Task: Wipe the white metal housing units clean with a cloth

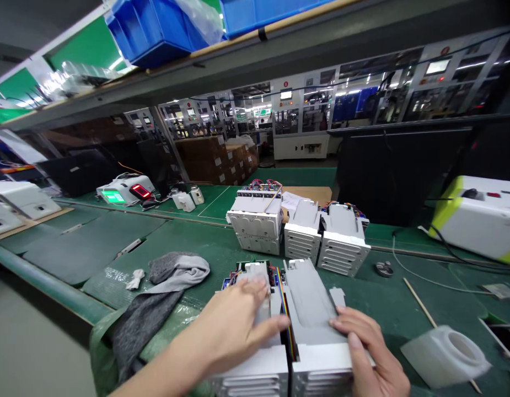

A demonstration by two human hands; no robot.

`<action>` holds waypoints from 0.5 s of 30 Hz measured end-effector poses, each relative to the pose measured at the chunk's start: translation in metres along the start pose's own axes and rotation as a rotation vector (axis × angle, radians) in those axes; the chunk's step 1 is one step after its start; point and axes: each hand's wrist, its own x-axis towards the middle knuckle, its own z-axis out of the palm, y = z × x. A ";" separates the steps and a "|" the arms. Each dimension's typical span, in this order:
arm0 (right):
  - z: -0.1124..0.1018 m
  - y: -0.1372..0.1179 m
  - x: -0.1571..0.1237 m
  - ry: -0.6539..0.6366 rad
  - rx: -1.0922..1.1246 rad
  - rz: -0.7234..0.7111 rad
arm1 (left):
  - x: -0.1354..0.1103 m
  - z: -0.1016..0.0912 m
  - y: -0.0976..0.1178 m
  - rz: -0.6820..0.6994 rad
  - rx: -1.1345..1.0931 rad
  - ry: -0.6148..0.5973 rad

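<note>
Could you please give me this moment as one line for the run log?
left hand: on left white housing | right hand: on right white housing

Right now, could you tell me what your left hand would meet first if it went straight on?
Probably the rainbow ribbon cable beside the grey cover, just past the left hand; depth is unclear.

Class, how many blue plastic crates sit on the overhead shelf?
2 blue plastic crates: one at left, one further right, cut off by the top edge; more may be hidden.

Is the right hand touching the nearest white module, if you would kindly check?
Touching: the head view shows the right hand curled over the edge of the white module.
</note>
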 end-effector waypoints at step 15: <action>-0.001 -0.008 0.005 0.034 -0.025 -0.002 | -0.031 -0.017 0.026 0.037 0.014 -0.080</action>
